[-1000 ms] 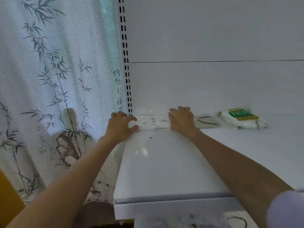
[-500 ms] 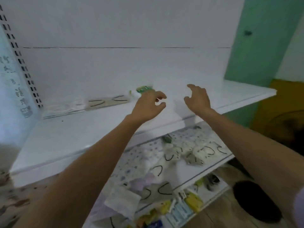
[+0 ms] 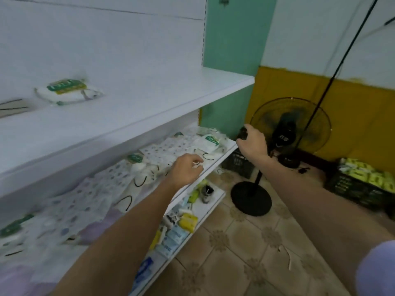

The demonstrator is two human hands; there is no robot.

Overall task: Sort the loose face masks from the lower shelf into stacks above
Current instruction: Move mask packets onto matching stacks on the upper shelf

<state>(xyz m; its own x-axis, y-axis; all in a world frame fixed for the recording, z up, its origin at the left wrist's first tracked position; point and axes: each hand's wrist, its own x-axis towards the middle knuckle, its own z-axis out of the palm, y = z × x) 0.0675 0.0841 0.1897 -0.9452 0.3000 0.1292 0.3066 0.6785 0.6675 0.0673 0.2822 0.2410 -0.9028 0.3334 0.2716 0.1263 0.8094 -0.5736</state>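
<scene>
Up top I note few stacked masks (image 3: 12,107); lower shelf (image 3: 217,164) heaped, left grip (image 3: 188,170) pinching a loose mask (image 3: 196,164), right grip (image 3: 253,143) curled, contents unreadable.

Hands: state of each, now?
Left hand: curled, pinching a white face mask on the lower shelf.
Right hand: curled; dark thing at its fingertips, cannot tell if held.

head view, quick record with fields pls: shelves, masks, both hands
upper shelf: white, sealed mask pack lying near the back
lower shelf: loose masks piled along it
left hand: over the lower shelf's front edge, fingers curled, grip unclear
right hand: off the lower shelf's right end, fingers curled, contents unclear
floor: standing fan beside the shelving
</scene>
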